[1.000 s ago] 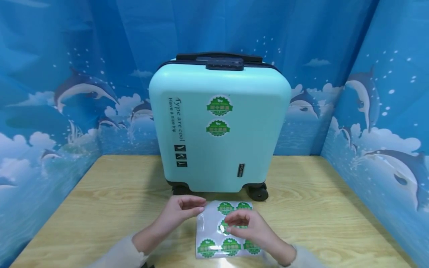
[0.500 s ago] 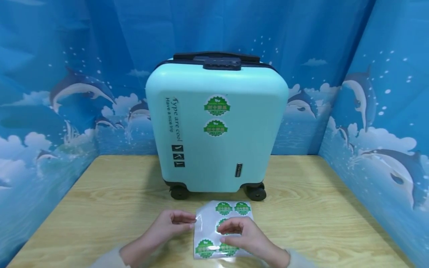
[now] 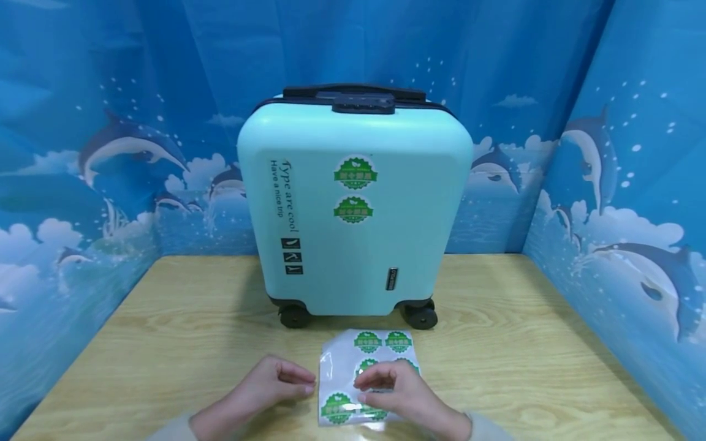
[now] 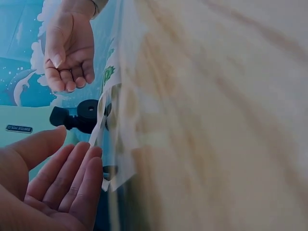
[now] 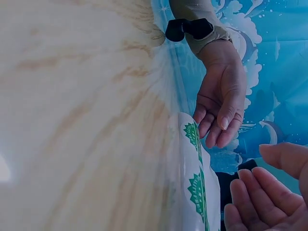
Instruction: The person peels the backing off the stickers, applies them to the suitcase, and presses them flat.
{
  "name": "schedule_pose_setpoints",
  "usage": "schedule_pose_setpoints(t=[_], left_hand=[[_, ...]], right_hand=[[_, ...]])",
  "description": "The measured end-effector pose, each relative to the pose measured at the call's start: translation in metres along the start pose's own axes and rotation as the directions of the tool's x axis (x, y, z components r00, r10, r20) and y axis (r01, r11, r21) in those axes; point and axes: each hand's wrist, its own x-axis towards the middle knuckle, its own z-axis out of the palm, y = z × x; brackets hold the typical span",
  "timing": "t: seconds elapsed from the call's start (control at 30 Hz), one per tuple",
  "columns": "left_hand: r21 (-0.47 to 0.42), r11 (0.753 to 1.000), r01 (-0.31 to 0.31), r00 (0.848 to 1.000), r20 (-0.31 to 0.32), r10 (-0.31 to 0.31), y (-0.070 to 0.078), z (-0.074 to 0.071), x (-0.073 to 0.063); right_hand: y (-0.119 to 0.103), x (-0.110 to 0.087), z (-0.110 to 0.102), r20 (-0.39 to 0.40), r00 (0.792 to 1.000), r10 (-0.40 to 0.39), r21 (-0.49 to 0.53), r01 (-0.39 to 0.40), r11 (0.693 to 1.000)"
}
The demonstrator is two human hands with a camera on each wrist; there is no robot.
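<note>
A sheet of round green stickers (image 3: 333, 370) lies on the table, its upper left part bare of stickers. Just off its left edge is my left hand (image 3: 273, 381), fingers loosely bent and thumb apart, with nothing between them. My right hand (image 3: 399, 392) hovers over the sheet's lower right and hides some stickers; in the right wrist view its relaxed fingers (image 5: 255, 197) hold nothing. Behind the sheet stands a mint-green suitcase (image 3: 325, 257), upright on black wheels. Two green stickers, an upper one (image 3: 355, 173) and a lower one (image 3: 353, 210), are on its front, one above the other.
The wooden table (image 3: 193, 318) runs back to a blue curtain (image 3: 220, 61) printed with dolphins, which also closes off both sides. Black printed lettering (image 3: 285, 196) runs down the suitcase's left front, and a small black plate (image 3: 391, 278) sits low on its right.
My left hand has drawn down and left, from the sheet's upper left corner to beside its left edge. My right hand has shifted slightly left and down over the sheet.
</note>
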Motion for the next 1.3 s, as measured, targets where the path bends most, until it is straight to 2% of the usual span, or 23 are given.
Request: schedule_pose_setpoints(t=[0.27, 0.4, 0.5, 0.73, 1.0, 1.3], left_hand=[[-0.041, 0.998, 0.052, 0.999, 0.019, -0.051, -0.006, 0.007, 0.000], [-0.047, 0.998, 0.036, 0.999, 0.007, -0.036, -0.007, 0.009, 0.000], [-0.030, 0.999, 0.034, 0.999, -0.001, -0.034, -0.007, 0.010, -0.001], [0.019, 0.996, 0.086, 0.996, -0.011, -0.086, -0.007, 0.011, -0.004], [0.009, 0.997, 0.074, 0.997, -0.010, -0.074, -0.007, 0.017, -0.003], [-0.059, 0.998, -0.011, 1.000, 0.025, 0.013, -0.004, 0.022, 0.000]], right_hand=[[0.000, 0.000, 0.002, 0.001, 1.000, 0.013, 0.006, -0.013, 1.000], [0.002, 0.001, 0.003, 0.006, 1.000, 0.020, 0.011, -0.020, 1.000], [0.003, 0.001, 0.004, 0.014, 1.000, 0.017, 0.022, -0.018, 1.000], [0.007, 0.001, 0.006, 0.026, 0.999, 0.033, 0.047, -0.035, 0.998], [0.010, 0.002, 0.007, 0.037, 0.997, 0.068, 0.062, -0.070, 0.996], [0.013, 0.003, 0.007, 0.018, 1.000, 0.023, 0.010, -0.023, 1.000]])
